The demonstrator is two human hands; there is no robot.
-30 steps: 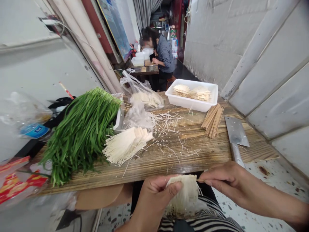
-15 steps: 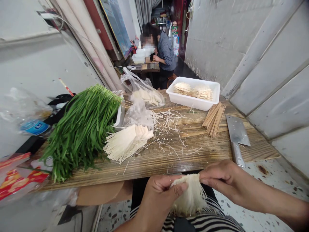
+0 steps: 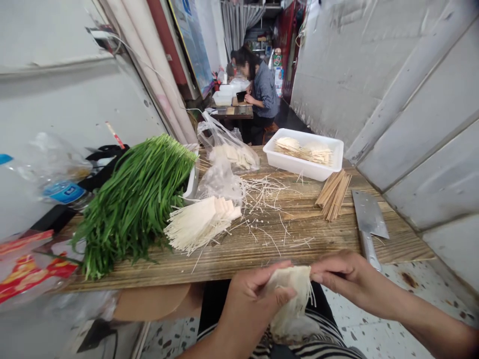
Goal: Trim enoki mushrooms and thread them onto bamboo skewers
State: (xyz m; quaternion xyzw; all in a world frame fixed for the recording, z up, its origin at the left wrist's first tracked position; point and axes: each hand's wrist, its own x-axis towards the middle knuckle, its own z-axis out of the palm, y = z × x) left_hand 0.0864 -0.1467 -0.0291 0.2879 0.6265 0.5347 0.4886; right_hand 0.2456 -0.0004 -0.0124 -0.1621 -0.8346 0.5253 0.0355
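Note:
My left hand (image 3: pixel 250 298) grips a bunch of white enoki mushrooms (image 3: pixel 294 299) just below the near edge of the wooden table (image 3: pixel 322 234), over my striped lap. My right hand (image 3: pixel 342 275) pinches the top right corner of the same bunch, fingers closed. Another cut enoki bunch (image 3: pixel 200 224) lies on the table beside a big pile of green chives (image 3: pixel 134 202). A bundle of bamboo skewers (image 3: pixel 333 188) and a cleaver (image 3: pixel 368 219) lie to the right.
A white tray (image 3: pixel 305 167) with skewered enoki stands at the table's far end. Plastic bags (image 3: pixel 224 159) with more enoki lie mid-table, with loose strands scattered about. A white wall runs along the right. A person (image 3: pixel 262 94) sits at a distant table.
Both hands stayed on the enoki bunch, shifting slightly. The camera view drifted a little to the left, so things appear shifted right.

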